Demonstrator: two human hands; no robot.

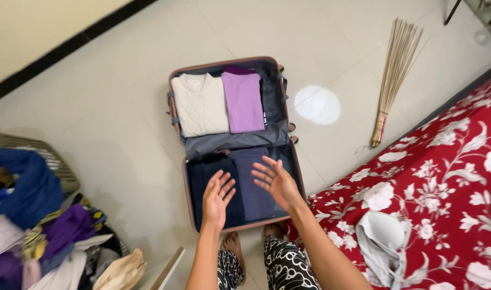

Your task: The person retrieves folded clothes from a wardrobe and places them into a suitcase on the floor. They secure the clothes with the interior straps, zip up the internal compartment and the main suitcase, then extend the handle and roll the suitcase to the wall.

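An open pink-rimmed suitcase (177, 115) lies on the tiled floor. Its far half holds a folded cream top (200, 104) and a folded purple top (243, 101). The near half holds folded dark navy clothes (251, 185). My left hand (217, 198) hovers over the near half, fingers spread, holding nothing. Just to its right my right hand (276, 181) is also spread and holds nothing, above the same dark clothes. My bare feet and patterned trousers show at the suitcase's near edge.
A bed with a red floral cover (444, 193) fills the right side, with a grey-white garment (382, 241) on it. A straw broom (394, 72) lies on the floor beyond. A heap of mixed clothes (36, 225) sits at the left.
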